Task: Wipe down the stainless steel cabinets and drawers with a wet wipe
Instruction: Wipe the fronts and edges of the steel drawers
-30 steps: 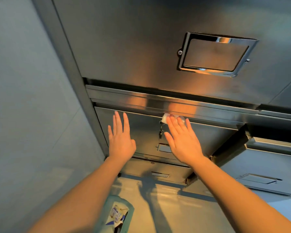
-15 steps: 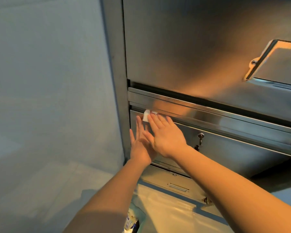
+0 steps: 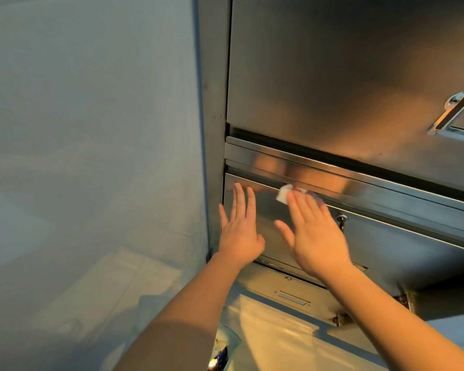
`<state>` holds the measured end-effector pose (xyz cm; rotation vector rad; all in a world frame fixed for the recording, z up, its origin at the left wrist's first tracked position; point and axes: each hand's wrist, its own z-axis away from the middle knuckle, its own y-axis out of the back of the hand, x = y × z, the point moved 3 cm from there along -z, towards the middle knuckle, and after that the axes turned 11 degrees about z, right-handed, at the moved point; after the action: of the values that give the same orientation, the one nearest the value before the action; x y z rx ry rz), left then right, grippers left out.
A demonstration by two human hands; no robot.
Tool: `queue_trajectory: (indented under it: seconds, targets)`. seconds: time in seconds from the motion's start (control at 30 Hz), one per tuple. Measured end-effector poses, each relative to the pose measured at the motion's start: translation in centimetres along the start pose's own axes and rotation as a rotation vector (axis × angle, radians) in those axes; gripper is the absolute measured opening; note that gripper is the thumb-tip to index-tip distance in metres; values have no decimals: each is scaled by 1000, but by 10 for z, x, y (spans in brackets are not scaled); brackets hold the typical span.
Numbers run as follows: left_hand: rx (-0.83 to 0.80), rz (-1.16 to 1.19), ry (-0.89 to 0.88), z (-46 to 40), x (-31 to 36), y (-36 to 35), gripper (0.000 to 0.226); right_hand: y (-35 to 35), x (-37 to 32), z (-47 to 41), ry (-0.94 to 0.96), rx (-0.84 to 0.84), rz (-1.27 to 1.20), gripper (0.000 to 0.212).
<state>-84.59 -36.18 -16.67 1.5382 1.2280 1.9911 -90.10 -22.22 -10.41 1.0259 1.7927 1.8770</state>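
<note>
A stainless steel drawer front (image 3: 373,236) sits below a steel rail (image 3: 252,153) and a large cabinet door (image 3: 332,76). My right hand (image 3: 314,231) lies flat with straight fingers, pressing a white wet wipe (image 3: 364,194) against the drawer's top edge; only a corner of the wipe shows past my fingertips. My left hand (image 3: 239,231) rests flat on the drawer front near its left edge, fingers straight, apart from the right hand. A key (image 3: 342,219) sticks out of the drawer's lock just right of my right hand.
A pale wall (image 3: 91,129) runs along the left of the cabinet frame. A lower drawer (image 3: 292,290) with a small label slot lies below. A chrome recessed handle (image 3: 456,111) shows on the cabinet door at the right edge. A packet (image 3: 220,357) lies on the floor.
My right hand slid the wipe left along the drawer's top edge, then back right a little. My hands, overlapping half a second ago, are now apart. The view swung left.
</note>
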Motion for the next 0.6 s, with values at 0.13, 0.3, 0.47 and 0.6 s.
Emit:
queue_trajectory:
  seconds: [0.13,0.3,0.47,0.6]
  targets:
    - [-7,8,0,0,3,-2,117,-3,13,17,-143,-17,-47,77]
    - [-12,-33,4,-5,3,-8,126,10,-36,-25,23,17,-65,71]
    - [47,-31,29,-2,6,-11,122,10,-26,-24,58,7,-45,66]
    - [140,130,88,10,26,-13,112,-4,36,19,-61,-24,-20,68]
